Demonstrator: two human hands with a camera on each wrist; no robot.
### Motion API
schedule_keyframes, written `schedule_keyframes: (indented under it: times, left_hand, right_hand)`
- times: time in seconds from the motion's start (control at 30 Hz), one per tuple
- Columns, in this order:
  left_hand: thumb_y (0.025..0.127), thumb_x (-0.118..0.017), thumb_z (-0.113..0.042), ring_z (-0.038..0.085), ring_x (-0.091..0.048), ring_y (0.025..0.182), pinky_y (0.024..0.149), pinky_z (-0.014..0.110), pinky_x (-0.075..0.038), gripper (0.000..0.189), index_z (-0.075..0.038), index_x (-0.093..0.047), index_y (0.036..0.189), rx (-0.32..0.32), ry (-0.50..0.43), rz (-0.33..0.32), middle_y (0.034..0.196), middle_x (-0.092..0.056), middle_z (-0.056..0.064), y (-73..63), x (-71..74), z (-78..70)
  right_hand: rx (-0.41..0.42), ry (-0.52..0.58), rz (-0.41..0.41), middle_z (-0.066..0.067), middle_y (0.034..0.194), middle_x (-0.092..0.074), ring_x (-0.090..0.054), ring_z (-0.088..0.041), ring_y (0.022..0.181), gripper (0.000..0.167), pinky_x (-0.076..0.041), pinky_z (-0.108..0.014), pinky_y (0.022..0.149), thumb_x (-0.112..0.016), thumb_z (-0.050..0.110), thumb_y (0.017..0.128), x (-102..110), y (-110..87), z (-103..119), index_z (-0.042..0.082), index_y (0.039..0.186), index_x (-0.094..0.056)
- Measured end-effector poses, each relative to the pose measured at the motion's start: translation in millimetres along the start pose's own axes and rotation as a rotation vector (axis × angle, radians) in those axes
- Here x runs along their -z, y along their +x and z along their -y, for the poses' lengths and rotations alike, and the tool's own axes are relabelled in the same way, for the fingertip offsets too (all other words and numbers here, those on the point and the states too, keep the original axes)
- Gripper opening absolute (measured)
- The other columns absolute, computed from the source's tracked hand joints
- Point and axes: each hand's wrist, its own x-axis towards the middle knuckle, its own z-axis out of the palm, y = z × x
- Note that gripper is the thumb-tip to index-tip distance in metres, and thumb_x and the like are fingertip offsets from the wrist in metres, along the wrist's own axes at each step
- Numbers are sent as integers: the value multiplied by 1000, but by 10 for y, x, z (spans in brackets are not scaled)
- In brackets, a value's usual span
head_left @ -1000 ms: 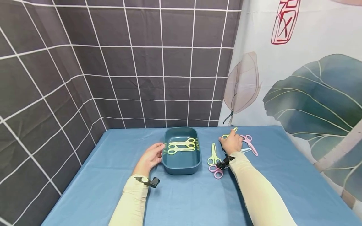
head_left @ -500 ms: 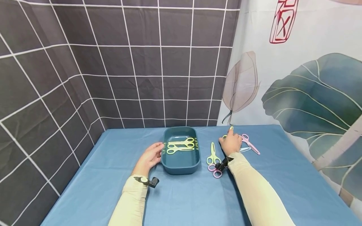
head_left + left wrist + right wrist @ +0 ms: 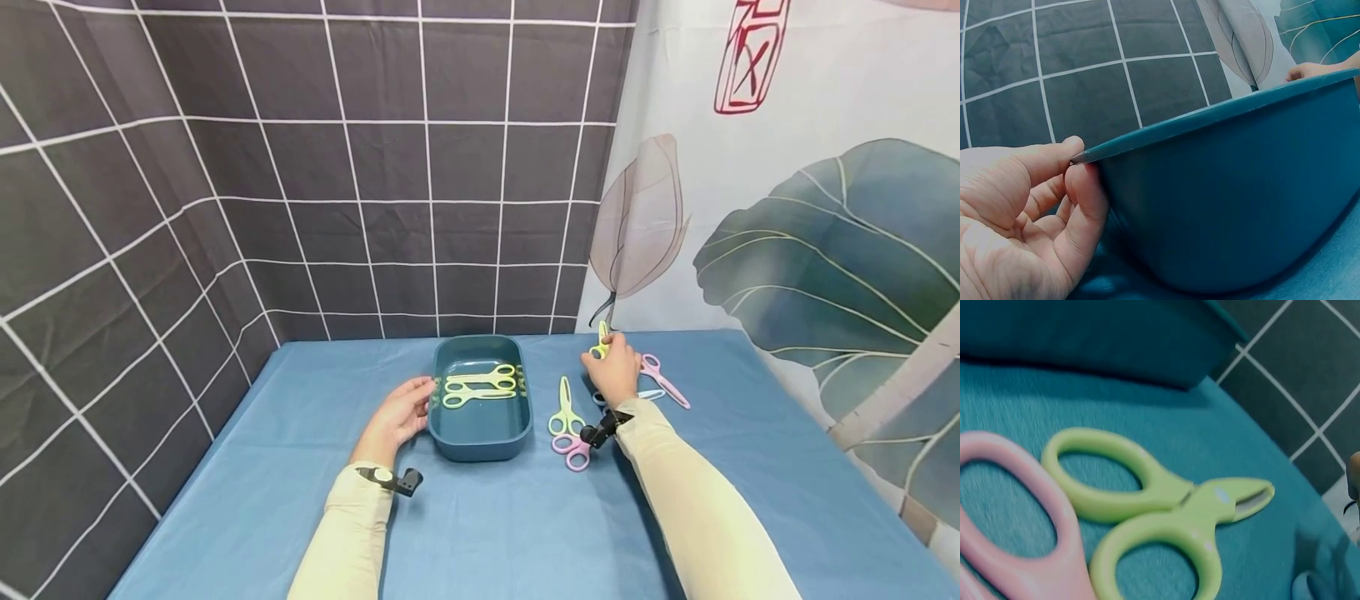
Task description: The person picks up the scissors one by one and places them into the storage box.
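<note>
My left hand pinches the left rim of a dark blue-green plastic bin between thumb and fingers; the left wrist view shows the grip close up. Several yellow-green scissors lie inside the bin. To the right, my right hand holds yellow scissors, whose tip points up and away. Under that hand and beside it lie scissors with a light blue handle and pink scissors. Nearer the bin are green scissors and another pair of pink scissors.
A blue cloth covers the table. Behind it hangs a dark curtain with a white grid, and at the right a white curtain with leaf prints. The bin stands left of the loose scissors.
My right hand has drawn the yellow scissors up from the group, and their tip now stands higher above the fingers. The left hand and bin keep their place.
</note>
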Motion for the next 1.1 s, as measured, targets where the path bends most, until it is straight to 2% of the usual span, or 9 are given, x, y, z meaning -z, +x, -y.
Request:
schedule_keyframes:
  times: [0.27, 0.43, 0.63, 0.9, 1.1]
  left_hand:
    - [106, -53, -12, 5, -51, 68, 54, 18, -46, 16, -4, -49, 120, -5, -2, 11, 83, -56, -3, 1, 3, -23]
    - [106, -53, -12, 6, -50, 68, 54, 18, -46, 12, -7, -51, 117, -7, -9, 4, 83, -55, -3, -9, 4, -22]
    - [106, -53, -12, 6, -51, 68, 54, 19, -46, 11, -7, -52, 116, -8, -17, -3, 83, -56, -3, -15, -6, -16]
    - [106, -53, -12, 6, -51, 67, 53, 19, -45, 9, -8, -52, 114, -5, -23, -9, 82, -56, -2, -8, -9, -9]
    - [106, -53, -12, 6, -50, 67, 53, 19, -45, 10, -7, -53, 114, -14, -17, -2, 81, -55, -2, -8, -4, -1]
  right_hand:
    - [62, 82, 69, -25, 118, -60, -48, -41, 111, 44, -32, -51, 98, -71, 18, 82, 29, -36, 269, 1, 118, -53]
    - [101, 124, 120, -24, 121, -62, -49, -41, 112, 45, -40, -50, 94, -73, 17, 80, -26, -76, 418, 3, 119, -55]
    - [225, 197, 197, -22, 114, -66, -56, -37, 103, 42, -45, -49, 90, -74, 11, 77, -64, -143, 559, 5, 115, -56]
    - [355, 231, 332, -18, 121, -62, -52, -36, 114, 43, -43, -54, 95, -72, 11, 78, -106, -284, 716, 11, 117, -54]
    - [455, 249, 413, -14, 119, -63, -52, -31, 110, 45, -45, -47, 89, -73, 9, 75, -137, -387, 843, 13, 116, -56]
